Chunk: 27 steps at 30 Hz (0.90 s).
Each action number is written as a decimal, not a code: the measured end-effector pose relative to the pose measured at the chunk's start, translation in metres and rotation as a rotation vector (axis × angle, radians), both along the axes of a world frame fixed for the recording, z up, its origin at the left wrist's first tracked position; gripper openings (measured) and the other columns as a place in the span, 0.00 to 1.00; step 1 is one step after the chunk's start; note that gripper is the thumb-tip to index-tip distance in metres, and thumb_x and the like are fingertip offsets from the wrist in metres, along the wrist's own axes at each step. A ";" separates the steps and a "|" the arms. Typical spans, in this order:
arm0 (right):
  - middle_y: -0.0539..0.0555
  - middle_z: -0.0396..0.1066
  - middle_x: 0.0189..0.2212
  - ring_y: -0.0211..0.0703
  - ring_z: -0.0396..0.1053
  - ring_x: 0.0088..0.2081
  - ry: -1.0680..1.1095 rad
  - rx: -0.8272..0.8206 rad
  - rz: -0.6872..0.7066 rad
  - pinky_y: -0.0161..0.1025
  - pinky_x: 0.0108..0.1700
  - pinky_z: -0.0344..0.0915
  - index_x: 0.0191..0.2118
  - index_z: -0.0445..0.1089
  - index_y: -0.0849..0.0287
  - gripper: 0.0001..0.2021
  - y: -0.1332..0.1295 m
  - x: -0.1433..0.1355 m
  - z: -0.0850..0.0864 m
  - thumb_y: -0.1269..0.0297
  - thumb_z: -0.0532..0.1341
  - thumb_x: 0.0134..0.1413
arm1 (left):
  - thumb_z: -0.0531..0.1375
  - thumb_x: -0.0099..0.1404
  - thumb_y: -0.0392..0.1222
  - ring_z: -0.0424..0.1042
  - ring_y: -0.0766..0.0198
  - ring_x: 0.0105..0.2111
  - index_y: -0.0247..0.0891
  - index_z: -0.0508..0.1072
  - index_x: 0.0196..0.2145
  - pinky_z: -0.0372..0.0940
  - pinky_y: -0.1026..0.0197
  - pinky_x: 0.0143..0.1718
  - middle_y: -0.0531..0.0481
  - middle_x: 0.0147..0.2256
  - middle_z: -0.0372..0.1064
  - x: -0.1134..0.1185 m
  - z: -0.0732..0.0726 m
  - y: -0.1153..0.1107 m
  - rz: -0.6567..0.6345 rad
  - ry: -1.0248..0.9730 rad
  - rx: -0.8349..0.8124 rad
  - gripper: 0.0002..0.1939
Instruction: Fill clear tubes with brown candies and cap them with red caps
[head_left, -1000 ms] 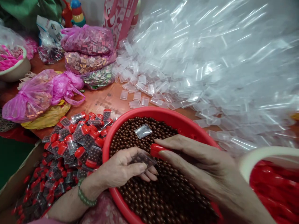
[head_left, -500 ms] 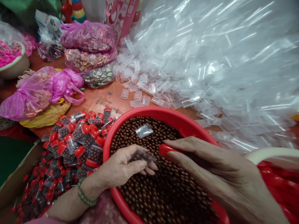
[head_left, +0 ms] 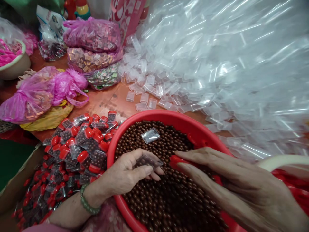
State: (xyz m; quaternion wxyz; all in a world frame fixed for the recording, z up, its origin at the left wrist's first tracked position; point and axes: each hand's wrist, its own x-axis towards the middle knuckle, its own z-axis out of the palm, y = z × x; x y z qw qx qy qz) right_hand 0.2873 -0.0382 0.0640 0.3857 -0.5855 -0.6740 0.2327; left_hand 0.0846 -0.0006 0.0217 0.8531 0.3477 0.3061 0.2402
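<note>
Over a red basin (head_left: pixel 169 113) of small round brown balls (head_left: pixel 135 135), my left hand (head_left: pixel 131 170) grips a clear plastic case (head_left: pixel 148 161) with brown balls inside. Its open end points right. In my right hand (head_left: pixel 231 174), a red cap (head_left: pixel 177 160) is pinched between thumb and fingertips, a short gap to the right of the case. Another clear case (head_left: pixel 150 135) lies on top of the balls, just beyond my left hand. Part of the ball heap is in dark shadow beneath my hands.
Filled cases with red caps (head_left: pixel 82 141) are heaped left of the basin. Clear cases (head_left: pixel 193 71) form a large pile at the back right. A pale bowl (head_left: pixel 285 161) of red caps stands at the right. Pink bags (head_left: pixel 93 35) sit at the back left.
My right hand, with the red cap, has shifted slightly right and down, widening the gap to the case. My left hand stays nearly where it was.
</note>
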 end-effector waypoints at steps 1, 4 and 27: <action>0.52 0.79 0.33 0.46 0.77 0.31 0.027 -0.001 -0.031 0.39 0.29 0.75 0.40 0.78 0.46 0.06 0.000 -0.004 -0.003 0.60 0.66 0.56 | 0.66 0.61 0.48 0.72 0.66 0.35 0.34 0.70 0.42 0.65 0.62 0.41 0.46 0.38 0.72 0.000 0.001 0.000 0.001 -0.001 -0.005 0.17; 0.50 0.79 0.35 0.44 0.77 0.33 0.158 -0.010 -0.126 0.40 0.35 0.76 0.43 0.77 0.46 0.08 0.000 -0.022 -0.011 0.64 0.65 0.57 | 0.66 0.60 0.45 0.72 0.66 0.36 0.34 0.71 0.44 0.65 0.61 0.43 0.46 0.39 0.72 0.001 0.002 0.000 -0.001 0.004 -0.015 0.17; 0.64 0.72 0.41 0.58 0.74 0.40 -0.393 0.319 0.092 0.53 0.36 0.74 0.60 0.57 0.61 0.31 0.001 -0.047 -0.049 0.52 0.63 0.55 | 0.65 0.60 0.48 0.68 0.67 0.30 0.33 0.71 0.41 0.65 0.64 0.34 0.50 0.33 0.68 0.001 -0.004 -0.003 0.068 -0.023 -0.048 0.17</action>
